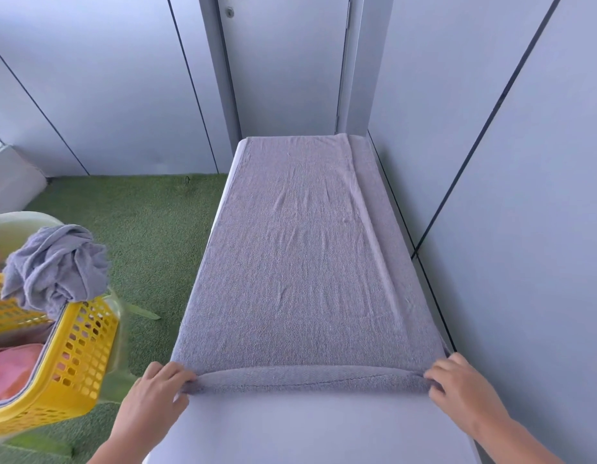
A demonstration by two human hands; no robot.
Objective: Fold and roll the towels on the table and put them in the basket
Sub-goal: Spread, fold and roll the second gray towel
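Between the two hands, in the head view, a grey towel (300,262) is lying flat along the white table (307,430), stretching away from them toward the far end. Its near edge is turning up into a low rolled lip, running from one hand to the other. The left hand (156,393) is pinching the left end of that lip, its fingers curling onto the cloth. The right hand (458,386) is doing the same at the right end, its fingers bending round the towel's corner. Both wrists are hanging over bare tabletop on the person's side of the lip. Left of the left hand, off the table, a yellow basket (79,356) is sitting at a tilt. A crumpled grey towel (56,266) is draping over its far rim, and pink cloth (12,370) is showing inside. Green turf (149,229) is spreading beyond it. Well beyond both hands, past the towel's far end, a closed door (283,61) is standing.
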